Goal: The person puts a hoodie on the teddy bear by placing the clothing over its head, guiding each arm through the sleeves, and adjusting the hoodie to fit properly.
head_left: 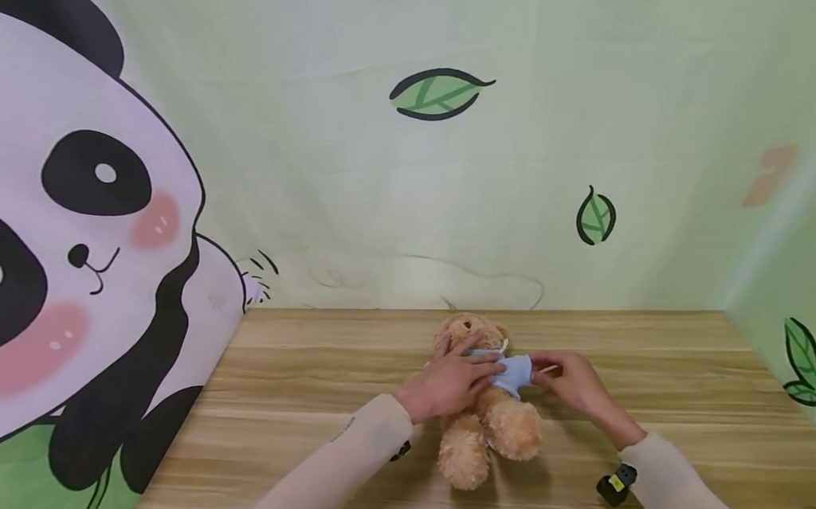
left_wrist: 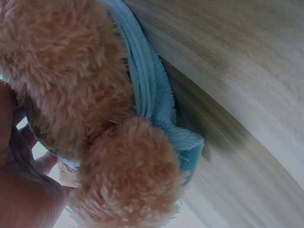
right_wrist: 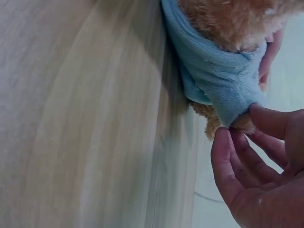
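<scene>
A light brown teddy bear point(head_left: 512, 430) lies on its back, head towards the wall and feet towards me. It wears a light blue shirt point(head_left: 514, 372). Across the bear's torso, my left hand point(head_left: 446, 384) holds it, fingers over the shirt front. In the left wrist view that hand point(left_wrist: 28, 180) sits against the bear's furry side, its fingertips partly hidden. My right hand point(head_left: 578, 384) pinches the shirt's sleeve on the right. Close up in the right wrist view, thumb and fingers point(right_wrist: 225, 161) meet at the sleeve end, where some brown fur of the arm shows.
The bear lies on a wood-grain table point(head_left: 295, 405). Behind the table hangs a pale green backdrop point(head_left: 303, 118) with printed leaves and a large panda point(head_left: 112, 263) at the left. A dark wrist device point(head_left: 615, 486) is on the right sleeve.
</scene>
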Demonstrator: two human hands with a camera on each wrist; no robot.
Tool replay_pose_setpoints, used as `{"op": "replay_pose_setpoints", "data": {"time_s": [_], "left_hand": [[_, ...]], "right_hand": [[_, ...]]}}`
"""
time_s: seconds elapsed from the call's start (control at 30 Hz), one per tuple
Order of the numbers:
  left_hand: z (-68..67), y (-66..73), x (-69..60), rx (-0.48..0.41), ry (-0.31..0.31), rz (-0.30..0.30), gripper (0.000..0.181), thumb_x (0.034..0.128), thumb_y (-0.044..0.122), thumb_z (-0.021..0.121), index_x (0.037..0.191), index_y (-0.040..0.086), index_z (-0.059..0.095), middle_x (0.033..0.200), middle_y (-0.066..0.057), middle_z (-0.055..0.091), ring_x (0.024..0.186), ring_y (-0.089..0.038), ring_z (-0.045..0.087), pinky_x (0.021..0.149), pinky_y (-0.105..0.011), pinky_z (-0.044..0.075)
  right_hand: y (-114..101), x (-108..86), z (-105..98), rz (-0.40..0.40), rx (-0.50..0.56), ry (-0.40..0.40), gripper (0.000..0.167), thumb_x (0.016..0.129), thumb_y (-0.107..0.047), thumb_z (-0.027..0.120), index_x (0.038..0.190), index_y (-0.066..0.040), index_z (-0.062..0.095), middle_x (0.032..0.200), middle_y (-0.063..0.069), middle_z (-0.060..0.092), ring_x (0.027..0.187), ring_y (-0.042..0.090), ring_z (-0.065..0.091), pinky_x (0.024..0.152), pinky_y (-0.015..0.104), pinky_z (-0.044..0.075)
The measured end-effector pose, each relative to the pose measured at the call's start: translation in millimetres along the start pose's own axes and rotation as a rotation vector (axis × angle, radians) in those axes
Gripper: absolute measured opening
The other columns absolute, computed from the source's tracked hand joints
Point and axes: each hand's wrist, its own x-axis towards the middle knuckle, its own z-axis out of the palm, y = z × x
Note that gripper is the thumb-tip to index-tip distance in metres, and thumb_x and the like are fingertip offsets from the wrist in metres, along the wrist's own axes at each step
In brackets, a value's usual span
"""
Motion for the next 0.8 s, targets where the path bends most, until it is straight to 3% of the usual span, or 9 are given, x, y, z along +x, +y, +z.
{"op": "replay_pose_setpoints", "data": {"time_s": [0.13, 0.27, 0.37, 0.57, 0.7, 0.8], "left_hand": [[1.0, 1.1, -0.6, -0.041, -0.011, -0.004, 0.046, 0.1055, 0.047, 0.031, 0.148, 0.035, 0.042, 0.156, 0.014, 0.038, 0.154, -0.020, 0.006, 0.119, -0.062, 0.012], [0.5, 3.9, -0.1, -0.053, -0.013, -0.009, 0.045, 0.1055, 0.047, 0.031, 0.147, 0.034, 0.044, 0.155, 0.015, 0.038, 0.155, -0.020, 0.006, 0.119, -0.064, 0.012], [2.3, 6.0, 0.5, 0.024, 0.012, 0.003, 0.044, 0.1057, 0.047, 0.030, 0.145, 0.036, 0.047, 0.153, 0.016, 0.041, 0.153, -0.018, 0.016, 0.119, -0.061, 0.016], [8.0, 6.1, 1.7, 0.231, 0.103, 0.106, 0.042, 0.1070, 0.041, 0.032, 0.146, 0.035, 0.045, 0.147, 0.013, 0.050, 0.141, -0.015, 0.039, 0.115, -0.043, 0.035], [7.1, 3.2, 3.9, 0.203, 0.101, 0.139, 0.043, 0.1067, 0.040, 0.034, 0.148, 0.033, 0.043, 0.146, 0.009, 0.052, 0.137, -0.017, 0.042, 0.113, -0.042, 0.037], [4.1, 0.5, 7.1, 0.112, 0.090, 0.137, 0.040, 0.1062, 0.041, 0.036, 0.142, 0.031, 0.052, 0.142, 0.008, 0.056, 0.133, -0.017, 0.044, 0.112, -0.042, 0.037]], "right_hand": [[2.1, 1.1, 3.6, -0.049, -0.096, 0.045, 0.025, 0.092, -0.001, 0.063, 0.114, 0.010, 0.065, 0.106, 0.027, 0.069, 0.088, 0.033, 0.070, 0.063, 0.033, 0.058], [4.1, 2.0, 6.1, -0.101, -0.238, 0.114, 0.017, 0.091, 0.000, 0.062, 0.105, 0.006, 0.069, 0.100, 0.022, 0.072, 0.088, 0.033, 0.070, 0.071, 0.036, 0.057], [4.5, 2.1, 6.8, -0.110, -0.300, 0.144, 0.015, 0.091, -0.001, 0.062, 0.104, 0.004, 0.070, 0.098, 0.019, 0.072, 0.088, 0.033, 0.070, 0.078, 0.045, 0.056], [3.1, 2.4, 7.8, -0.128, -0.311, 0.152, 0.014, 0.091, -0.001, 0.063, 0.103, 0.002, 0.070, 0.096, 0.018, 0.072, 0.085, 0.032, 0.070, 0.077, 0.046, 0.056], [3.7, 2.6, 6.8, -0.129, -0.311, 0.148, 0.013, 0.091, -0.001, 0.064, 0.102, 0.001, 0.070, 0.096, 0.017, 0.073, 0.084, 0.031, 0.070, 0.075, 0.045, 0.056], [4.9, 2.9, 5.9, -0.123, -0.312, 0.142, 0.012, 0.091, -0.002, 0.064, 0.102, 0.000, 0.070, 0.096, 0.017, 0.073, 0.084, 0.030, 0.070, 0.075, 0.043, 0.056]]}}
